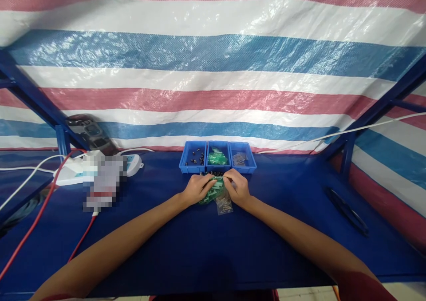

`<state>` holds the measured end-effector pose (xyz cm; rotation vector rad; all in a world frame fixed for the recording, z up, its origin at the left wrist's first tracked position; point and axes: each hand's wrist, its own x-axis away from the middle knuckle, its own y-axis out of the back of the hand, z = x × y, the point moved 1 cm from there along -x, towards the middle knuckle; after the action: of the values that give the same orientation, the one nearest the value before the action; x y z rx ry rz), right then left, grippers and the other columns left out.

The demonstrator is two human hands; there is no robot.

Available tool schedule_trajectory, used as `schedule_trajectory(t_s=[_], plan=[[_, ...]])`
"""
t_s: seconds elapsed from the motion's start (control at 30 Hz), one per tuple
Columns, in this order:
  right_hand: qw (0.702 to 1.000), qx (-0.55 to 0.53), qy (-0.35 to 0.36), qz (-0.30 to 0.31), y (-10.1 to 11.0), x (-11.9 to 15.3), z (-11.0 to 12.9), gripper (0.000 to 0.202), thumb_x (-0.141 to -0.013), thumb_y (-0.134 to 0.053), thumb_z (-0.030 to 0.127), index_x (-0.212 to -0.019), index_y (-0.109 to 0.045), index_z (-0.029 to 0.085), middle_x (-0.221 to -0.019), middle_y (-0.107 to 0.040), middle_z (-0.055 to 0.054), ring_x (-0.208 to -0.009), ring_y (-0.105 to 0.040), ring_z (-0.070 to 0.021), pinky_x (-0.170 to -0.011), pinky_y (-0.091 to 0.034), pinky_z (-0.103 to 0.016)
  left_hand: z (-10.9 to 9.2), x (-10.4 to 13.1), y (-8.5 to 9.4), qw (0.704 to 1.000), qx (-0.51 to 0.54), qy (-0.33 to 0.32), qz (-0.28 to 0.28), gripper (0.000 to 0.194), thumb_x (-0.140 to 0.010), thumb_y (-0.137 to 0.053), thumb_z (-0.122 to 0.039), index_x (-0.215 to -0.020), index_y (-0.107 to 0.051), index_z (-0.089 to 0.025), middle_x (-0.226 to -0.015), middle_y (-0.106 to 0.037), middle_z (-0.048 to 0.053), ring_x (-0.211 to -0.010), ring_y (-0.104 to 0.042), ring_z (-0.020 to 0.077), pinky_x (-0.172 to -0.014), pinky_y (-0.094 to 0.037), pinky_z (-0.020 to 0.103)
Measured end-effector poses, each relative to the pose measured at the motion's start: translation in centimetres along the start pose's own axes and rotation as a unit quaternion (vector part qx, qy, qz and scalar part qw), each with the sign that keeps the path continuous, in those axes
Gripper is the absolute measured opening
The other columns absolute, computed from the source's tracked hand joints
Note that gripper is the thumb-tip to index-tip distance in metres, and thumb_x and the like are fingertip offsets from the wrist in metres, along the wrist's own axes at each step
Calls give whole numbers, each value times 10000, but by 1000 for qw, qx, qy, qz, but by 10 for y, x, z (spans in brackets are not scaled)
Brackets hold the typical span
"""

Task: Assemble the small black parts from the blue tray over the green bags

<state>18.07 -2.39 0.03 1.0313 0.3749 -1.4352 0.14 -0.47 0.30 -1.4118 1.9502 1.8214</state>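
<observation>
Both hands meet in front of three blue bins. My left hand (197, 189) is closed on the left side of a green plastic bag (210, 194) with pale pieces inside. My right hand (237, 187) pinches the bag's upper right edge. Below it, partly under the green bag, lies a small clear bag (225, 204) of little metal-looking parts. Behind the fingers, small dark parts show on the table. The left bin (188, 169) has dark parts in it, the middle bin (218, 168) green bags, the right bin (245, 169) clear bags.
On the left stand white power strips (69, 179) with white and red cables, a blurred-out object and a dark device (95, 133). Glasses (348, 210) lie at the right. Blue frame posts rise on both sides before a striped sheet (213, 79).
</observation>
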Motion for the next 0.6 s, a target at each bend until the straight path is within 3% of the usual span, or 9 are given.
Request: schedule_trajectory(t_s=[0.6], plan=[[998, -14, -52, 9, 3, 3, 1, 201, -929, -384, 310, -862, -526, 185, -745, -533, -44, -624, -508, -150, -610, -426, -275, -2, -1, -3, 1000, -5, 3, 1, 256, -943, -394, -314, -860, -577, -156, -603, -599, 4, -484, -530, 101, -512, -370, 205]])
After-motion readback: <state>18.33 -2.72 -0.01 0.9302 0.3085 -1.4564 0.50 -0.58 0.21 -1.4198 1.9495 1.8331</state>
